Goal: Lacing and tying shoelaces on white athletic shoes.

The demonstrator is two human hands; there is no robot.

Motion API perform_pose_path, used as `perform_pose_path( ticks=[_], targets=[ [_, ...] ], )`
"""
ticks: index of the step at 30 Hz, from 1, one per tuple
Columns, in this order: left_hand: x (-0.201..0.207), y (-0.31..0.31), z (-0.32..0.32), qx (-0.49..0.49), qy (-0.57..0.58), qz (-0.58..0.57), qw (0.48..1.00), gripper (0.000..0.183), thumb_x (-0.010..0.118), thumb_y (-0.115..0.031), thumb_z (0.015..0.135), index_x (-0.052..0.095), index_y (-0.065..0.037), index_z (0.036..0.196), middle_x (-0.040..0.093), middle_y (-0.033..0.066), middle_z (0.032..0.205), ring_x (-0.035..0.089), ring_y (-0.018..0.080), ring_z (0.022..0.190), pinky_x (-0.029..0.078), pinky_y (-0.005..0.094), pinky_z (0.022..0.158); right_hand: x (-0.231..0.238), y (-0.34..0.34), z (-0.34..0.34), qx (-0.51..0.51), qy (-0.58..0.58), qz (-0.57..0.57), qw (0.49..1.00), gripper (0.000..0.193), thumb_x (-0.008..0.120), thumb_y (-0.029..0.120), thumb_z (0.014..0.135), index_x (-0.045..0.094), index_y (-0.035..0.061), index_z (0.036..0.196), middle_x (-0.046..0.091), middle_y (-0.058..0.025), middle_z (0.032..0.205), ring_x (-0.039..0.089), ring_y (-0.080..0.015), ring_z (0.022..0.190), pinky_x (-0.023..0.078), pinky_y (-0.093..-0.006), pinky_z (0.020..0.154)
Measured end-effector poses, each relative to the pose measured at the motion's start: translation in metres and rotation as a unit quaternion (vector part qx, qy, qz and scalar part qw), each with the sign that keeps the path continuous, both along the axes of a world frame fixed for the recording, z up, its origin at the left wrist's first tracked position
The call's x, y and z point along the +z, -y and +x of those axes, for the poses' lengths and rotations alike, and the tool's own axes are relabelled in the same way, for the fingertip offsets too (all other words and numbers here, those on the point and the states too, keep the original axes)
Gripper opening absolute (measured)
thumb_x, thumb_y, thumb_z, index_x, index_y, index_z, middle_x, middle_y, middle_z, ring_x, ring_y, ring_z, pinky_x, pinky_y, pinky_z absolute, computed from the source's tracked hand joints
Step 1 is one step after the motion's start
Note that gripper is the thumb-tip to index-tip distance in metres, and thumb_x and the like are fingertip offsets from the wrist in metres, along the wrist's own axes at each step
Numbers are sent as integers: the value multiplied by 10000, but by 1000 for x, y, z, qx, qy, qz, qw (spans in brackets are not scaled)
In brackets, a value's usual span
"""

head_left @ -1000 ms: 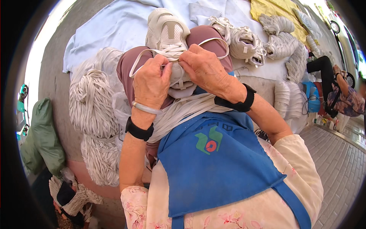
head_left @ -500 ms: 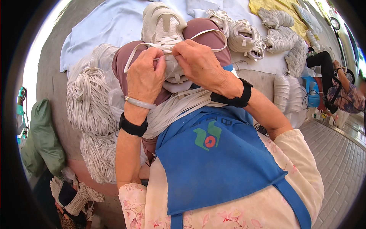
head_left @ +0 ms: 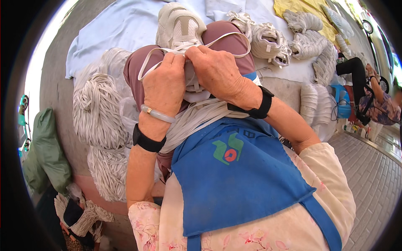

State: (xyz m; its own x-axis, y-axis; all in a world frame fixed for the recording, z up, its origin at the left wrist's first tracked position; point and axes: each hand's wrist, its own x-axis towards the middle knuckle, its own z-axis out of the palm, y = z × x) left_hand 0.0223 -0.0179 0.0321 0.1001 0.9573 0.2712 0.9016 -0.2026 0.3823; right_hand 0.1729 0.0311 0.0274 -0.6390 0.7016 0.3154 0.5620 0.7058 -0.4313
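Observation:
A pale beige and white sneaker (head_left: 181, 27) rests between my knees with its toe pointing away from me. A flat white shoelace (head_left: 146, 62) is threaded through it, its two loose loops curving out over my left and right thighs. My left hand (head_left: 164, 88) is closed on the lace at the shoe's opening, its fingertips mostly hidden behind the knuckles. Right beside it, my right hand (head_left: 217, 73) pinches the lace near the top eyelets. A bundle of loose white laces (head_left: 197, 117) lies across my lap under the wrists.
Big hanks of white laces (head_left: 100, 113) hang to my left. Finished-looking laced sneakers (head_left: 268, 39) stand at far right, near rows of stacked shoe parts (head_left: 309, 42). A green sack (head_left: 50, 150) lies at left. Other people sit at the right edge and lower left.
My left hand has turned so its back faces up, and its fingers have moved in closer to the right hand. The right hand has shifted slightly left. The sneaker stays almost still.

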Motion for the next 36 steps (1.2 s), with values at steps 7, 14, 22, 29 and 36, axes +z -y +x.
perform_pose_path(
  ticks=[7, 14, 22, 29, 36],
  targets=[
    [4, -8, 1, -20, -17, -22, 999, 100, 576, -97, 876, 592, -63, 969, 581, 107, 866, 613, 344, 721, 488, 420, 612, -2, 2, 10, -4, -29, 17, 999, 194, 625, 16, 739, 552, 43, 917, 620, -105, 851, 634, -303, 790, 506, -381, 676],
    [14, 8, -40, 8, 317, -159, 935, 127, 517, -153, 933, 515, -50, 858, 520, 54, 744, 483, 175, 475, 456, 298, 468, 7, 14, 36, 81, -113, 64, 988, 297, 682, 20, 761, 619, 45, 1051, 606, -77, 980, 591, -270, 888, 482, -370, 791],
    [23, 48, -54, -24, 835, -339, 432, 250, 406, -229, 994, 399, -87, 789, 438, 10, 723, 321, 58, 358, 380, 212, 297, -7, 34, -13, 153, -57, 157, 974, 131, 589, 136, 763, 597, 45, 857, 544, -49, 847, 541, -193, 859, 435, -332, 767],
    [71, 57, -81, -136, 913, -69, 378, 143, 416, -88, 968, 415, -36, 835, 450, 97, 959, 525, 165, 668, 487, 354, 680, 6, 37, -5, 203, -125, -66, 969, 125, 605, 141, 882, 576, 24, 852, 540, -54, 711, 540, -215, 675, 436, -311, 673],
    [127, 145, -227, -141, 903, 200, 353, 260, 476, 132, 757, 388, -17, 950, 432, 67, 903, 527, 162, 713, 421, 338, 732, 37, -5, 78, -8, -324, -518, 792, 345, 480, 230, 992, 643, -15, 813, 493, 9, 578, 426, -81, 512, 393, -261, 526]
  ],
)
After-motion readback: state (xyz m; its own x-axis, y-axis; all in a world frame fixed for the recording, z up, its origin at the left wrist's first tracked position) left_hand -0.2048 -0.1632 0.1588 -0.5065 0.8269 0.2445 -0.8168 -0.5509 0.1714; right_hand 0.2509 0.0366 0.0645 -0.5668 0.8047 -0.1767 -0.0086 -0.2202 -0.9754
